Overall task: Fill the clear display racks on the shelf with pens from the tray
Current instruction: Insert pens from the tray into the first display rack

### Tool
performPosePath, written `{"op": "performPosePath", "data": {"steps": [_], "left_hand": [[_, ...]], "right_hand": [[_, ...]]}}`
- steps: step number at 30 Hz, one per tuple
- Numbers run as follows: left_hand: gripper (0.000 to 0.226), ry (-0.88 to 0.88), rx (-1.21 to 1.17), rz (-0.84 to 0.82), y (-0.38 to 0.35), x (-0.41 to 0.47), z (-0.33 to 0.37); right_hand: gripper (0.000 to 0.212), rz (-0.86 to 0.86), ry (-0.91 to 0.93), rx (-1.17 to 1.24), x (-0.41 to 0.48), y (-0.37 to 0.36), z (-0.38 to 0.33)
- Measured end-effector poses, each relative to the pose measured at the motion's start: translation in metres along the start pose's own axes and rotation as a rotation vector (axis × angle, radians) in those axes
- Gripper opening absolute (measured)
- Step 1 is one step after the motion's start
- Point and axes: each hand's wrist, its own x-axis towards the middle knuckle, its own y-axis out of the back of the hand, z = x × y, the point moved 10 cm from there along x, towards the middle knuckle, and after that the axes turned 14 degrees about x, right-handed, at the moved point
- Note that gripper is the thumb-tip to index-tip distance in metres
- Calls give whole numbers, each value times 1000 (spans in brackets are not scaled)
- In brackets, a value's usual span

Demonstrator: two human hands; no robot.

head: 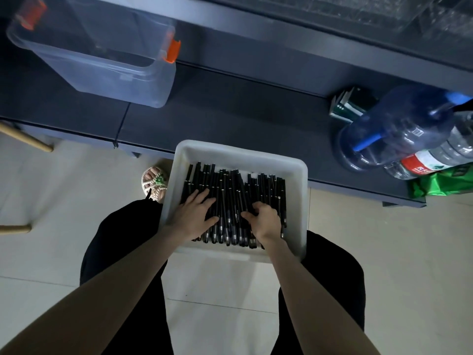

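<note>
While stocking is barely starting, the tray [294, 170] is brimming.
Right grip [263, 217] is curling round pens [230, 190]; left grip [197, 213] is lying flat alongside.

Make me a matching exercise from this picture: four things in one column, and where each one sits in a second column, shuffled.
Things
1. black pens
2. clear plastic storage bin with orange latches
3. large blue translucent water jug
4. crumpled green plastic bag

Places
A. far right edge of the picture
B. on the dark shelf, left of the white plastic tray
C. inside the tray
D. on the shelf, right of the tray

Pairs: 1-C, 2-B, 3-D, 4-A
</note>
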Motion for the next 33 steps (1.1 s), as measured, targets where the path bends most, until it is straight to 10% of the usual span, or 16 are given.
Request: {"op": "performPosePath", "data": {"steps": [17, 22, 33], "left_hand": [[36, -226, -518, 414, 188, -55, 32], [6, -265, -640, 579, 275, -77, 22], [12, -340, -900, 630, 360, -82, 19]], "right_hand": [[33, -123, 419, 84, -65, 93, -155], [15, -27, 570, 231, -82, 171, -225], [32, 140, 756, 848, -98, 276, -324]]}}
